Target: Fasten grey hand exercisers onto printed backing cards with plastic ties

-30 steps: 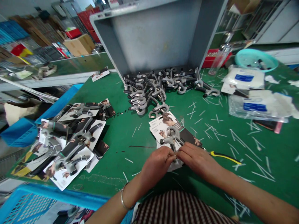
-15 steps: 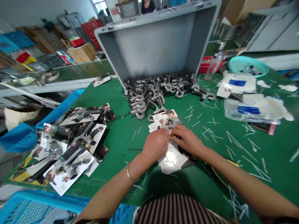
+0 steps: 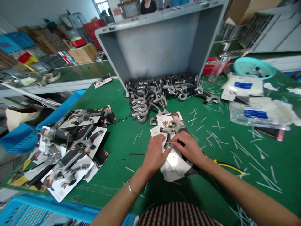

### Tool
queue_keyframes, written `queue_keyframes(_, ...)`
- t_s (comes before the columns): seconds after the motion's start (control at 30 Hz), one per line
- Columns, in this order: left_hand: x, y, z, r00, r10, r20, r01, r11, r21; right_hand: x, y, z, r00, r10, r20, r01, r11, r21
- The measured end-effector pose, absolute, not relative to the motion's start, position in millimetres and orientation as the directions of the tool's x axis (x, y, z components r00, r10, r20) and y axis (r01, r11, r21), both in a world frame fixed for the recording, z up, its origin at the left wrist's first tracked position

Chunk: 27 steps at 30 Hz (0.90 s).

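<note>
A grey and black hand grip strengthener (image 3: 173, 127) lies on a printed backing card (image 3: 180, 121), on top of a pile of white cards (image 3: 175, 168). My left hand (image 3: 155, 152) is curled at the left side of the hand grip, its fingers against the handle and the thumb along the cards. My right hand (image 3: 187, 146) is closed in a pinch over the right side; what its fingertips hold is too small to make out. Beside my right forearm lie yellow-handled pliers (image 3: 231, 166), partly hidden by it.
Loose hand grips (image 3: 150, 94) spill from a tipped grey crate (image 3: 155, 47). Carded hand grips (image 3: 70, 157) are heaped at left. Thin white strips (image 3: 215, 139) litter the green table (image 3: 127, 138). Plastic bags (image 3: 249, 110) and a turquoise basin (image 3: 255, 64) stand at right.
My hands have moved apart from each other, the left shifting left and down, so more of the hand grip shows. More of the pliers shows beside my right forearm.
</note>
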<state>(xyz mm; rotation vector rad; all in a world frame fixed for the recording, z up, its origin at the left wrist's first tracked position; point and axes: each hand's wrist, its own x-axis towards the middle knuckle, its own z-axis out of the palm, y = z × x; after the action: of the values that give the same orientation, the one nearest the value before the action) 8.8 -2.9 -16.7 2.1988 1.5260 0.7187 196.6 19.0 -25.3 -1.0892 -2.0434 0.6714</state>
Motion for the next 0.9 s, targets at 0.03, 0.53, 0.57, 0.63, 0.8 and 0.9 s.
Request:
queue_keyframes(0.03,8.6,-4.4,-24.7,0.260,0.942,0.213,0.762,-0.335,0.554,196.4,19.8,-25.6,-0.384,0.853,0.353,0.475,0.511,-0.717)
queue_keyframes(0.53,-47.9,-40.7,-9.9,-0.059,0.992,-0.108,0.329,0.121,0.936,320.8,-62.0,-39.6,-0.349,0.935,0.062,0.839,0.341,-0.423)
queue_keyframes(0.57,-51.7,-43.2,-7.7,-0.089,0.971,-0.223,0.197,0.237,0.951,333.7,-73.9,-44.8,-0.341,0.940,0.011,0.878,0.323,-0.353)
queue_keyframes(0.63,-50.9,-45.2,-4.0,-0.037,0.910,-0.413,-0.052,0.411,0.910,349.7,-90.8,-54.4,-0.313,0.948,-0.057,0.924,0.290,-0.251)
queue_keyframes(0.8,-23.7,-43.5,6.1,0.302,0.821,-0.485,-0.250,0.559,0.791,370.7,-87.1,-54.8,-0.185,0.965,-0.188,0.867,0.070,-0.494)
queue_keyframes(0.9,-12.1,-44.9,6.6,0.245,0.877,-0.414,-0.209,0.465,0.860,378.7,-80.6,-42.4,-0.100,0.921,-0.377,0.524,-0.273,-0.807)
